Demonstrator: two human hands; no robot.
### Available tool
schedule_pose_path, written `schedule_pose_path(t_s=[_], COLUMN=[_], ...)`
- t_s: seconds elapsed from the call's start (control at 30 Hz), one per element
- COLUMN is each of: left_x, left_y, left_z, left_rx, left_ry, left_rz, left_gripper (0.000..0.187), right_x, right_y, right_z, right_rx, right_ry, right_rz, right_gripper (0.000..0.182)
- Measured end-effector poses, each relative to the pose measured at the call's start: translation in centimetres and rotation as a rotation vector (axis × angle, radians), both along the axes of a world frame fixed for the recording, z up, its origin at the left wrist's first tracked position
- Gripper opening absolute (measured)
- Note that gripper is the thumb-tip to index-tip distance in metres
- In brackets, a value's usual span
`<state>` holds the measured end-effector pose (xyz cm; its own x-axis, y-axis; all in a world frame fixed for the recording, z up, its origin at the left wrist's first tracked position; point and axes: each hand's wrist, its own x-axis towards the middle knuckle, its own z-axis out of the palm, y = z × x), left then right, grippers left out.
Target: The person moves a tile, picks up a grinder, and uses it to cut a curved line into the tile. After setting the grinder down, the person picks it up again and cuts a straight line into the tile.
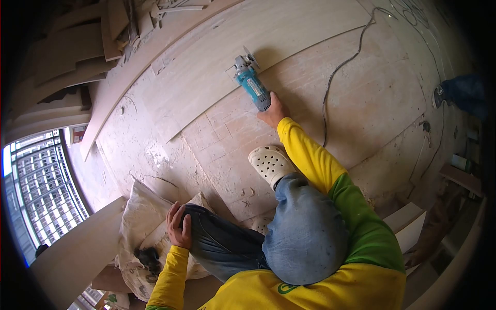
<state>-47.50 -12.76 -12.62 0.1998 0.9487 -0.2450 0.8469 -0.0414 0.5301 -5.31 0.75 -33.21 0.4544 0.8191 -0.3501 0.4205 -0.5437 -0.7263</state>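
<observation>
My right hand (pixel 275 111) is wrapped around the rear of a teal angle grinder (pixel 253 89). Its metal head and thin disc (pixel 251 58) point away from me, close over a large pale board (pixel 217 85) on the floor. My left hand (pixel 179 227) rests on my bent left knee, with fingers spread over the jeans and nothing in them. Beside that knee lies a white woven sack (pixel 135 217), with a small black object (pixel 149 257) on it. A cream clog (pixel 270 164) shows on my foot, between the board and me.
A dark cable (pixel 330 77) curves across the dusty floor at the right. Another person's jeans leg (pixel 462 96) stands at the far right. Wood offcuts (pixel 72 46) are piled at the upper left, by a long plank (pixel 116 93). A window (pixel 44 181) is at the left.
</observation>
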Motion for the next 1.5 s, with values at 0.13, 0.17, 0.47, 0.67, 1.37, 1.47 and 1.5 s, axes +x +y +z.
schedule_pose_path(t_s=[0.13, 0.17, 0.47, 0.67, 1.37, 1.47, 1.5], left_x=[0.3, 0.2, -0.1, -0.2, -0.5, -0.3, -0.2], left_y=[0.0, 0.0, -0.7, -0.9, -7.2, -8.4, -8.4], left_z=[0.2, 0.2, 0.0, 0.3, 2.1, 2.1, 2.0], left_rx=[0.0, 0.0, 0.081, 0.066, 0.073, 0.081, 0.088], left_ry=[0.007, 0.007, 0.006, 0.008, 0.13, 0.115, 0.107], left_rz=[-0.001, 0.0, 0.063, 0.063, 0.029, 0.069, 0.079], left_gripper=[0.039, 0.039, 0.044, 0.043, 0.06, 0.063, 0.062], right_x=[0.5, 0.5, 0.3, 0.4, 0.6, 0.8, 0.8], right_y=[0.2, 0.2, 0.5, 0.6, 0.5, 0.4, 0.4], right_z=[1.0, 1.1, -0.3, 0.4, 0.6, 0.8, 0.9], right_rx=[-0.104, -0.114, -0.118, -0.191, -0.224, -0.233, -0.235], right_ry=[0.089, 0.083, -0.014, -0.019, -0.085, -0.05, -0.052], right_rz=[0.048, 0.052, 0.051, 0.085, 0.11, 0.126, 0.128], right_gripper=[0.089, 0.089, 0.085, 0.09, 0.094, 0.094, 0.094])
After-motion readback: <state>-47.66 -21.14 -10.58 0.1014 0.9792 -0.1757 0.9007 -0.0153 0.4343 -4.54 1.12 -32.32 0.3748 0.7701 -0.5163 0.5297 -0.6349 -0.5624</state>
